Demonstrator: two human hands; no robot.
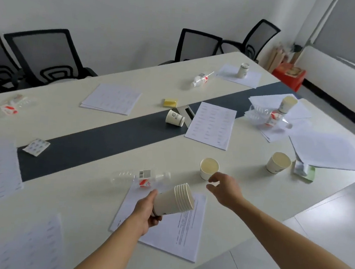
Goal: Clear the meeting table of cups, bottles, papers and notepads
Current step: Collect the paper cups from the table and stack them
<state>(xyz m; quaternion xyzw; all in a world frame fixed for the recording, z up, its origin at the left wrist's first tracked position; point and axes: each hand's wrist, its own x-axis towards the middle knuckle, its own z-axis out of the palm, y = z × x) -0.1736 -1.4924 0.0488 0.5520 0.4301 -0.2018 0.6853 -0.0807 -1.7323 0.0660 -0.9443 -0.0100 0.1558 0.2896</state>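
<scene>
The table [81, 190] carries scattered papers, bottles and cups. One sheet [185, 231] lies at the near edge, below the left hand [144, 213], which grips a tilted stack of cups [175, 200] round its base, rims pointing right. The right hand [223, 190] holds nothing, thumb and fingers parted just beside an upright cup [208, 169]; whether they touch is unclear. A clear bottle [142, 177] lies on its side just beyond the stack.
</scene>
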